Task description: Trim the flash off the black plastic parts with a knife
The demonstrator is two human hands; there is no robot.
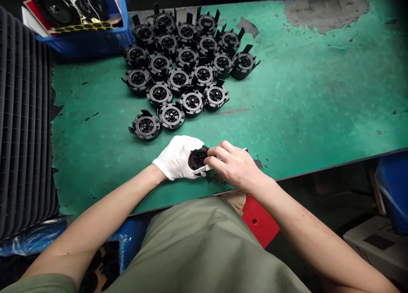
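Observation:
My left hand (178,158), in a white glove, is closed around a round black plastic part (198,158) near the front edge of the green table. The part's ribbed face, with rings and small posts, is turned up toward me. My bare right hand (230,162) is closed, its fingertips at the right side of this part. A slim pale strip (208,167), perhaps a tool, runs under the right fingers along the part's lower rim; most of it is hidden by the hand. Just beyond stand several similar black round parts (172,115) with upright tabs.
The green tabletop (302,97) has worn patches. At the back left is a blue bin (86,42) holding black parts. Stacked black ribbed trays (25,123) rise along the left edge. A red panel (259,221) shows below the table's front edge.

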